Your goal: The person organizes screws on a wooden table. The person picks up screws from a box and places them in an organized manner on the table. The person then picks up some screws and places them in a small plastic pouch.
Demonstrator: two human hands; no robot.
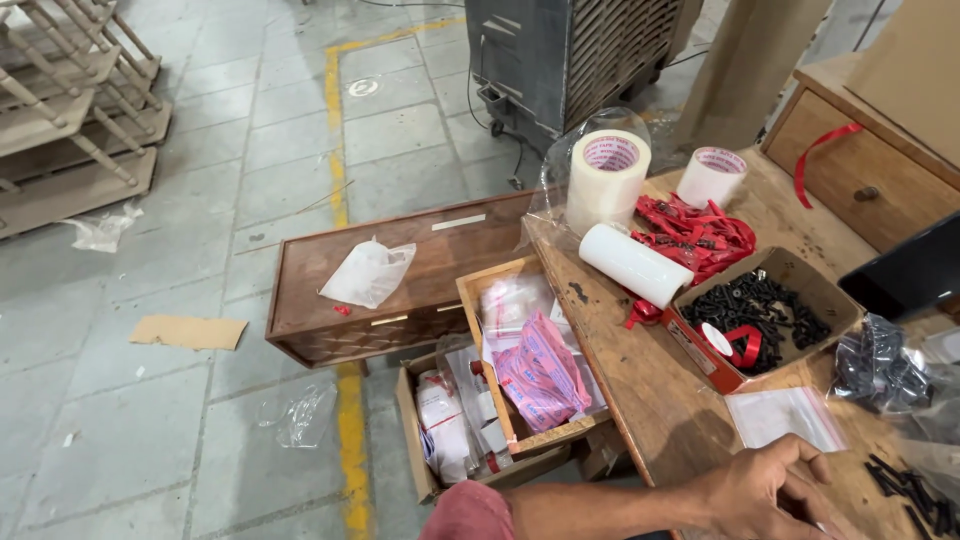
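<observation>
One hand [765,490], side not told, is laid on the wooden desk [640,380]; grip cannot be told, fingers cut off by the frame edge. Clear zip bag [785,415] lies just beside it; loose black screws [915,490] near. Cardboard box of black screws [760,310] is set beyond.

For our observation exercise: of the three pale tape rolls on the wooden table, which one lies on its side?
The long white roll beside the screw box lies flat; the other two rolls stand on end.
</observation>
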